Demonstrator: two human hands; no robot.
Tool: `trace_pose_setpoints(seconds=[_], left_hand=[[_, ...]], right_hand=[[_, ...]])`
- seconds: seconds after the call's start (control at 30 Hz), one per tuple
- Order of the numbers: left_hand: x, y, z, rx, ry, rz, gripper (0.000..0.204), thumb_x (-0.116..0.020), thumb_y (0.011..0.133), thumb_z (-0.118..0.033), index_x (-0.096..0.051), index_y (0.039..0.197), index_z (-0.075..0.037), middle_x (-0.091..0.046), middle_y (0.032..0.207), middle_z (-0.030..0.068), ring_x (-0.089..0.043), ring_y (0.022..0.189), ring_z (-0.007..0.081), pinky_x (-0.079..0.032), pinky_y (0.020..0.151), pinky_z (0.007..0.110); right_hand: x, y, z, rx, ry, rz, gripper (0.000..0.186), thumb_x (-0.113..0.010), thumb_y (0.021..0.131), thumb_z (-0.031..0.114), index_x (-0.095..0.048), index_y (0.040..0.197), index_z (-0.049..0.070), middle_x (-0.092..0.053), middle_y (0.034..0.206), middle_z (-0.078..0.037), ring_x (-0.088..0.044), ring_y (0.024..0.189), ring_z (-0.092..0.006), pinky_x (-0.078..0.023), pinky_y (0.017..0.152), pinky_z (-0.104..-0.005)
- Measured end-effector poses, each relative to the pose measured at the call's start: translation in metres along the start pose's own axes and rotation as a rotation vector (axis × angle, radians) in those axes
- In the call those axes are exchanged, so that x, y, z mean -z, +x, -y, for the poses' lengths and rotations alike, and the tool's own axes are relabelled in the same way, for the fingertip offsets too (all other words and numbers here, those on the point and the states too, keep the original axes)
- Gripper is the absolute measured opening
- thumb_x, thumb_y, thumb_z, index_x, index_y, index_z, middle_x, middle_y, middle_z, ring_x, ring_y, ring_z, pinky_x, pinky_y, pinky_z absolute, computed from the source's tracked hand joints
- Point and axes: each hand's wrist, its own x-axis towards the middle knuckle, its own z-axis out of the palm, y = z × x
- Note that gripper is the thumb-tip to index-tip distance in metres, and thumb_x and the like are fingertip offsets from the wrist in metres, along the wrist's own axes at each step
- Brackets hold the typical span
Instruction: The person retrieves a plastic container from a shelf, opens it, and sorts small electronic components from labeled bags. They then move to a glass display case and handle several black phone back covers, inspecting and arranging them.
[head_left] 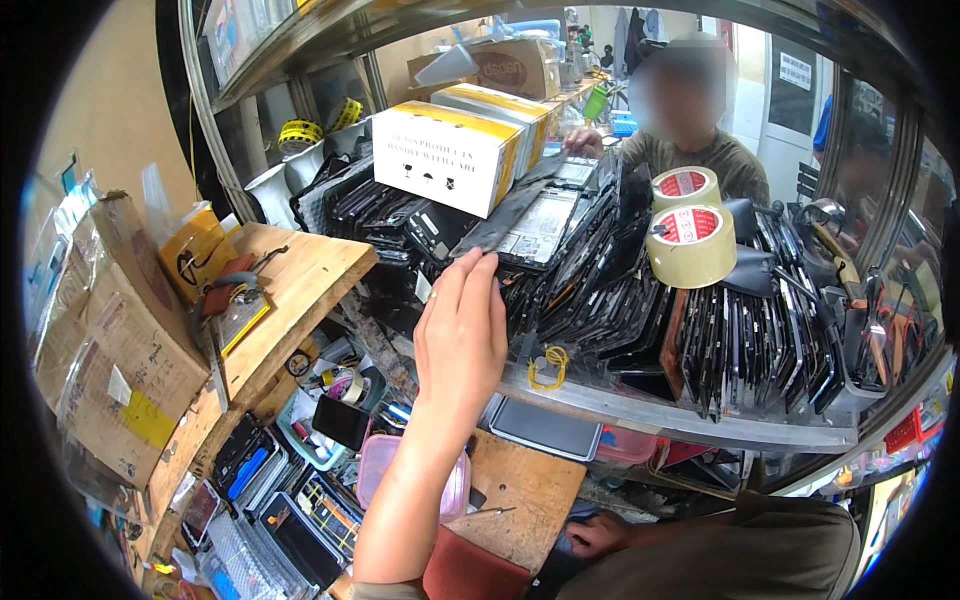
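Observation:
My left hand (460, 330) reaches up over the front edge of a glass-framed counter. Its fingers are pressed together at the near end of a thin black flat panel (500, 222). Beside that panel lies an opened tablet (540, 228) with its silvery inside facing up. It rests on a long row of dark tablet and phone parts (590, 290). My right hand (597, 535) is low down near my lap, beside a wooden board (525, 490); its fingers are in shadow and I see nothing clearly in them.
A white carton (432, 155) with yellow tape stands behind the panel. Two tape rolls (690, 245) sit stacked on the parts. Across the counter, a person's hand (583, 143) is near the far devices. A wooden bench (300, 270) and plastic tubs (375, 460) lie to the left and below.

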Motion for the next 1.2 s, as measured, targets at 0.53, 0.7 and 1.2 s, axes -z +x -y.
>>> trace_pose_setpoints(seconds=[0.53,0.7,1.2], left_hand=[[0.140,-0.094,-0.042,0.693,-0.253,-0.394,0.014,-0.063,0.105,-0.008,-0.071,0.110,0.003,-0.072,0.095,0.0062,-0.066,0.081,0.0100,-0.053,0.074,0.024],[0.149,-0.094,-0.043,0.649,-0.321,-0.398,0.013,-0.063,0.105,-0.007,-0.072,0.108,0.002,-0.072,0.090,0.0050,-0.065,0.077,0.0092,-0.052,0.070,0.024],[0.215,-0.108,-0.014,0.715,-0.274,-0.620,0.014,-0.061,0.107,-0.010,-0.070,0.108,0.001,-0.066,0.090,0.0019,-0.061,0.080,0.0068,-0.049,0.070,0.022]], right_hand=[[0.260,0.084,0.235,0.602,0.054,-0.111,0.035,-0.073,0.099,0.022,-0.068,0.128,0.002,-0.070,0.100,-0.011,-0.070,0.091,-0.0289,-0.057,0.078,-0.0386],[0.351,0.187,0.288,0.345,-0.418,-0.976,0.032,-0.074,0.088,0.023,-0.066,0.110,0.002,-0.068,0.096,-0.019,-0.070,0.093,-0.0398,-0.056,0.083,-0.0499],[0.473,0.326,0.271,-0.118,-1.503,-0.827,0.119,-0.092,0.068,0.037,-0.028,0.165,0.012,-0.054,0.138,-0.017,-0.054,0.129,-0.0356,-0.048,0.100,-0.0578]])
